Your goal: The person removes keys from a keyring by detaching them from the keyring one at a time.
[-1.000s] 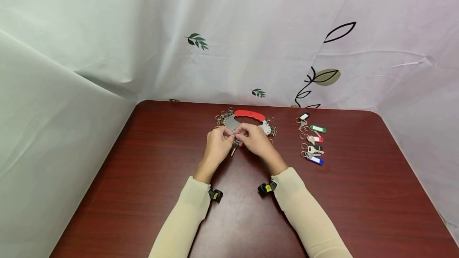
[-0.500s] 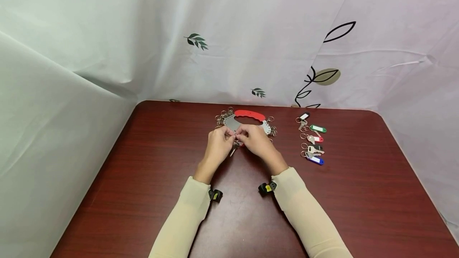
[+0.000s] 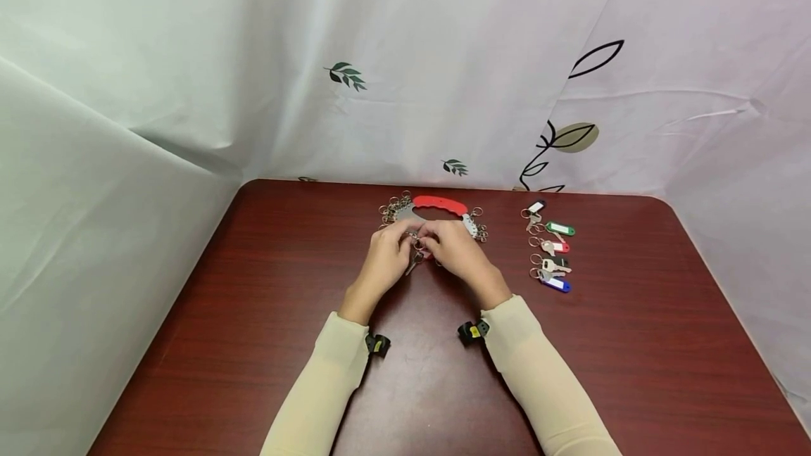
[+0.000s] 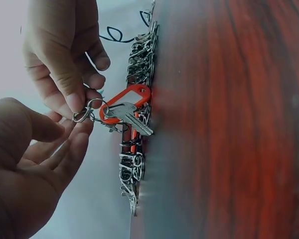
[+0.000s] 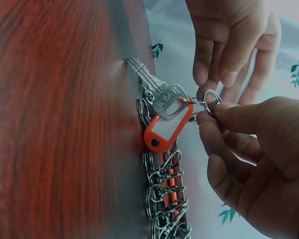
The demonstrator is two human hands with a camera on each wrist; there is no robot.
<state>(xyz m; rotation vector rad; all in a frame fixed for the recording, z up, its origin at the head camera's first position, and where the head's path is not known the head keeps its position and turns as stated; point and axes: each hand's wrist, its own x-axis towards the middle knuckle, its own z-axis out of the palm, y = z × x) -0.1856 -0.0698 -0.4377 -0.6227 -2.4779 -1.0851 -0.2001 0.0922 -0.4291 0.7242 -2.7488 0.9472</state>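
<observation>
Over the near edge of a grey metal key holder (image 3: 408,215) with a red handle (image 3: 440,203), both hands meet. My right hand (image 3: 453,245) pinches a split ring (image 5: 205,103) between thumb and fingers. From that ring hang a silver key (image 5: 168,99) and a red key tag (image 5: 162,134) with a white label. My left hand (image 3: 381,255) is close beside the ring; in the left wrist view its thumb stands apart from its fingers. Whether its fingertips touch the ring is hard to tell. Several snap hooks with rings (image 4: 132,167) line the holder's edge, partly hidden by the hands.
To the right lies a column of tagged keys: a dark tag (image 3: 536,207), a green tag (image 3: 560,229), a red tag (image 3: 559,248), another dark tag and a blue tag (image 3: 556,285). A pale curtain (image 3: 405,62) stands behind the brown table (image 3: 272,287).
Earlier both hands' fingertips met at the ring. Now the left thumb and fingers have spread a little apart, and the ring shows between the hands. The key holder stays in place.
</observation>
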